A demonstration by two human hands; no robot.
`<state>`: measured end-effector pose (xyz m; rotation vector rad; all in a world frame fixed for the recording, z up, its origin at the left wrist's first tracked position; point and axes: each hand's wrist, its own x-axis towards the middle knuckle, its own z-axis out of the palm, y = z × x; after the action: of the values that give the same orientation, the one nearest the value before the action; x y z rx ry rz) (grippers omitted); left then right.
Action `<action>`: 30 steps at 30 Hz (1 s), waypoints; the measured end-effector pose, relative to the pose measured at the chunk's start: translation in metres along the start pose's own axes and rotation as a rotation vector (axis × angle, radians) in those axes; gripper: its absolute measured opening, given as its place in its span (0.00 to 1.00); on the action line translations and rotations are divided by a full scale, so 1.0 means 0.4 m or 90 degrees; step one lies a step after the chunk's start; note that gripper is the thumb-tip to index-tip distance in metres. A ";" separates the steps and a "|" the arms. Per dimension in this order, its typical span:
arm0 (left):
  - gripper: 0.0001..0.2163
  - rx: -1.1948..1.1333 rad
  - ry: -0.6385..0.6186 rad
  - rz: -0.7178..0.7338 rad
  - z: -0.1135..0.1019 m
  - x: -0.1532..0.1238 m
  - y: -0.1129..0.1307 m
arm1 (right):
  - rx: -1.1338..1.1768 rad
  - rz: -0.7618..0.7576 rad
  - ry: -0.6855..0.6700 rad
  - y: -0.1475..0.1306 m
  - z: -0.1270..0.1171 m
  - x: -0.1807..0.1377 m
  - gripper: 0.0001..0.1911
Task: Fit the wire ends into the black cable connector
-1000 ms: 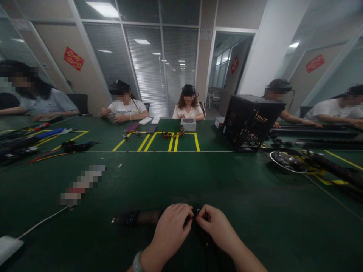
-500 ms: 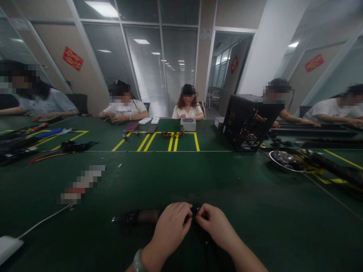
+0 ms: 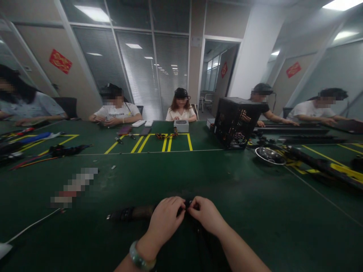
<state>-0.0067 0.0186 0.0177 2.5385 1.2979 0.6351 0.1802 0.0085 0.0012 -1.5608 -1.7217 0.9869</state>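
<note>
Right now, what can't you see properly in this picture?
- Head view: the small dark part pinched between the left hand and right hand is covered by the fingers.
- The dark cable bundle is too dim to identify.
- A pixelated patch hides something on the green table.
- The metal bowl contents are too small.

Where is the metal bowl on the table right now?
In the head view the metal bowl sits on the green table, far right of the hands, just in front of the black open-frame case and beside the yellow floor-style markings.
</note>
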 end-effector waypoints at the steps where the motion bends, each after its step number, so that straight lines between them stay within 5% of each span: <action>1: 0.04 0.000 0.000 0.000 0.000 0.000 0.000 | -0.001 -0.001 -0.002 0.000 -0.001 -0.001 0.03; 30: 0.06 0.079 0.049 0.087 0.007 -0.026 -0.005 | -0.041 -0.056 -0.022 0.046 0.013 0.012 0.08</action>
<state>-0.0121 0.0111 0.0115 2.7481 1.2325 0.7071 0.1853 0.0130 -0.0174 -1.5028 -1.8461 0.9273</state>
